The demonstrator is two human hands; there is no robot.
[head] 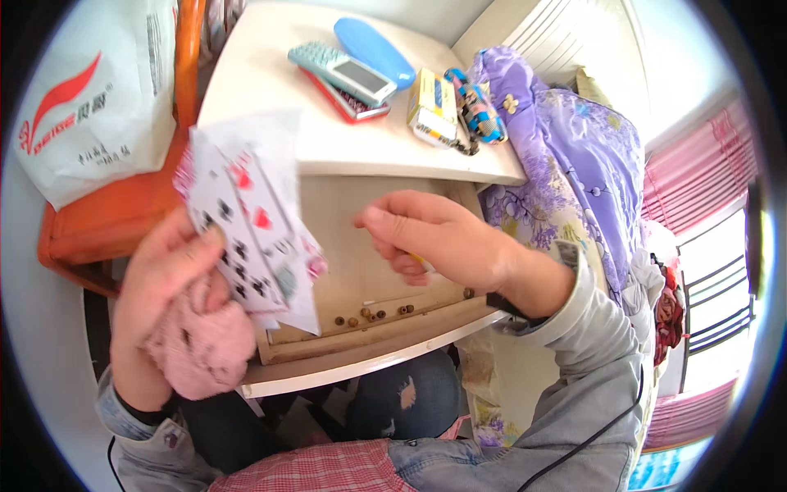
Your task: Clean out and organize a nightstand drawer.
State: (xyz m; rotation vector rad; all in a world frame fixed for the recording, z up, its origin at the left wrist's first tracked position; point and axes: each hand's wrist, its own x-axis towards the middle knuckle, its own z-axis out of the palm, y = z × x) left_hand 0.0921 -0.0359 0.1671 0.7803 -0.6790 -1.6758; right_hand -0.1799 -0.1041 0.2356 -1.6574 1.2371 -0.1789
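Note:
My left hand [166,258] grips several playing cards [246,234] together with white paper [276,141], and a crumpled pink cloth [203,344] hangs from the same hand. Over the open drawer [332,240] is my right hand [430,234], its fingers curled. A sliver of something yellow and white shows under those fingers; whether they hold it is unclear. Several brown wooden beads [369,315] lie along the drawer's front edge, near a thin white stick [393,299].
On the white tabletop [246,74] are a keypad phone [344,71] on a red-edged item [344,101], a blue case [375,52], a yellow-white box [433,104] and a checkered pouch [476,104]. An orange chair [123,215] holds a white bag [98,104]. Purple floral bedding [572,147] lies right.

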